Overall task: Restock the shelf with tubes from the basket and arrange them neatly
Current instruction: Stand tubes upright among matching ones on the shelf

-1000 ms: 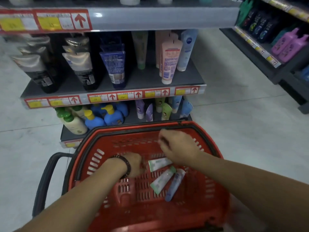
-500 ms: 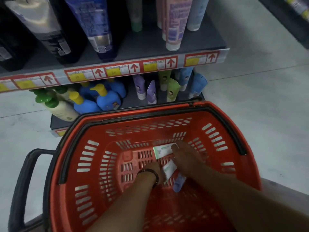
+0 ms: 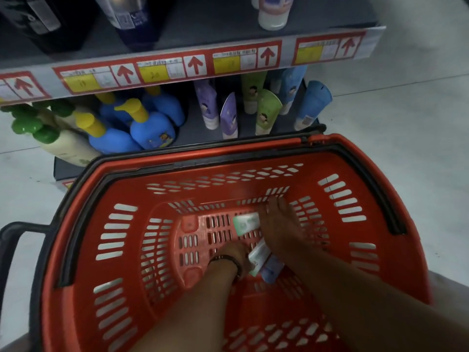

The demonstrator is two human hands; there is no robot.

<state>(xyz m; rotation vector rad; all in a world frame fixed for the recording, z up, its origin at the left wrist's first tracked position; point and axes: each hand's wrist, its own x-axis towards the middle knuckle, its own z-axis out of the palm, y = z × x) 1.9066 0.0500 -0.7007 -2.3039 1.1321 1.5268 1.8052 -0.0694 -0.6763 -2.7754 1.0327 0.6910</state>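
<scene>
A red basket (image 3: 355, 199) stands in front of the shelf. Three tubes lie on its slotted bottom: a green-and-white tube (image 3: 245, 223), a second white-and-green tube (image 3: 258, 256) and a pale blue tube (image 3: 272, 271). My right hand (image 3: 280, 224) lies palm down with its fingers stretched out over the right end of the first tube. My left hand (image 3: 234, 254), with a dark wristband, is curled against the second tube, and its fingers are hidden. On the bottom shelf (image 3: 193, 130) stand purple tubes (image 3: 229, 118), green tubes (image 3: 264, 110) and blue tubes (image 3: 313, 102).
Blue pump bottles (image 3: 152, 128) and cream bottles with green caps (image 3: 66, 146) fill the left of the bottom shelf. The upper shelf's edge (image 3: 177, 69) carries red-and-yellow price labels, with larger tubes above. A black handle (image 3: 10, 240) sticks out at the basket's left. Pale floor lies to the right.
The view has tipped down and closer to the basket. Both hands have gone deeper, from above the tubes down onto them at the basket's bottom.
</scene>
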